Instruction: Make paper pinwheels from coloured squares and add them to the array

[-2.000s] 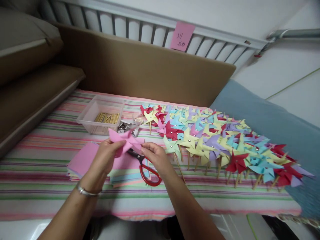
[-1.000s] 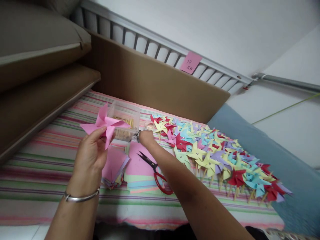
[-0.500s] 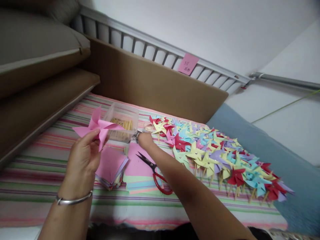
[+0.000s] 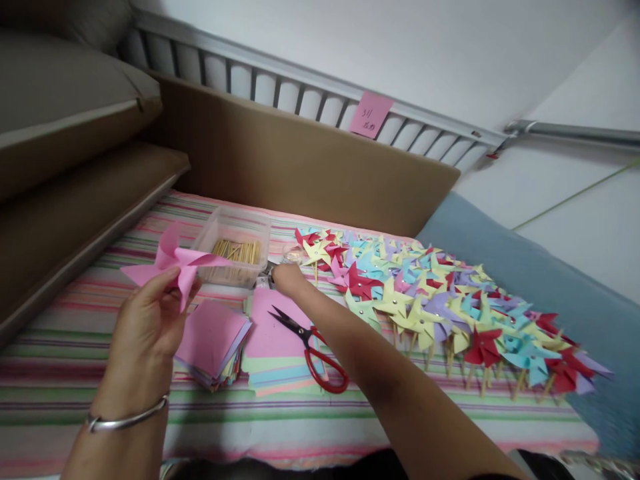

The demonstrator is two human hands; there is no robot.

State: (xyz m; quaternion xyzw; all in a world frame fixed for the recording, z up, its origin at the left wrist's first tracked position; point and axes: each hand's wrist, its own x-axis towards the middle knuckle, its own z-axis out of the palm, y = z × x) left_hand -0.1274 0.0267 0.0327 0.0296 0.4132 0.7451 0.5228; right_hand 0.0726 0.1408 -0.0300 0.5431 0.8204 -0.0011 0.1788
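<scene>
My left hand [image 4: 156,310] is closed, pinching a pink paper pinwheel [image 4: 181,261] at its middle, with the blades standing out around the fingertips. My right forearm reaches forward, and the rounded end where my right hand [image 4: 289,277] would be shows no fingers. It rests beside a grey metal object, mostly hidden, near the corner of a clear plastic box [image 4: 200,248] of short wooden sticks [image 4: 237,252]. A small clear round container [image 4: 293,255] lies just beyond. Below, red-handled scissors [image 4: 306,333] lie partly open on pink and coloured paper sheets [image 4: 273,327].
Many finished pinwheels [image 4: 440,307] on sticks cover the right side of the striped cloth [image 4: 240,427]. A stack of paper squares [image 4: 213,333] sits left of the scissors. A brown board [image 4: 300,173] stands behind, and cardboard packages [image 4: 85,173] rise at the left.
The left hand and the pink pinwheel have shifted left and slightly down in view, along with the scene. The right arm stays by the box corner.
</scene>
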